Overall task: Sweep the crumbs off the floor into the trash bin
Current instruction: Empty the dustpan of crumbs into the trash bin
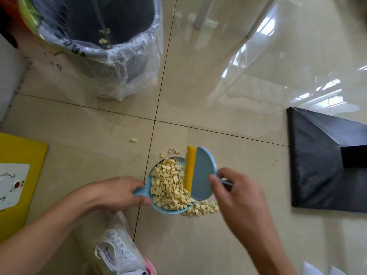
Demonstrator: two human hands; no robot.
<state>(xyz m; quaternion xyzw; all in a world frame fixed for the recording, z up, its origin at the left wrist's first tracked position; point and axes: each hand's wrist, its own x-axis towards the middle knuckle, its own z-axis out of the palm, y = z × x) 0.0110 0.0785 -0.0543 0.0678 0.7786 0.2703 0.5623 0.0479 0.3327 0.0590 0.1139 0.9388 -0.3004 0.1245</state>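
Observation:
A small blue dustpan lies low over the tiled floor, full of pale yellow crumbs. My left hand grips its short handle. My right hand holds the handle of a blue hand brush whose yellow bristles press against the dustpan's open edge. More crumbs lie on the floor just below the brush, and a few bits sit beyond the pan. One stray crumb lies farther left. The dark trash bin with a clear plastic liner stands at the upper left.
A black box-like object rests on the floor at the right. A yellow board with a white device lies at the left edge. My white shoe is at the bottom. White furniture legs stand at the top.

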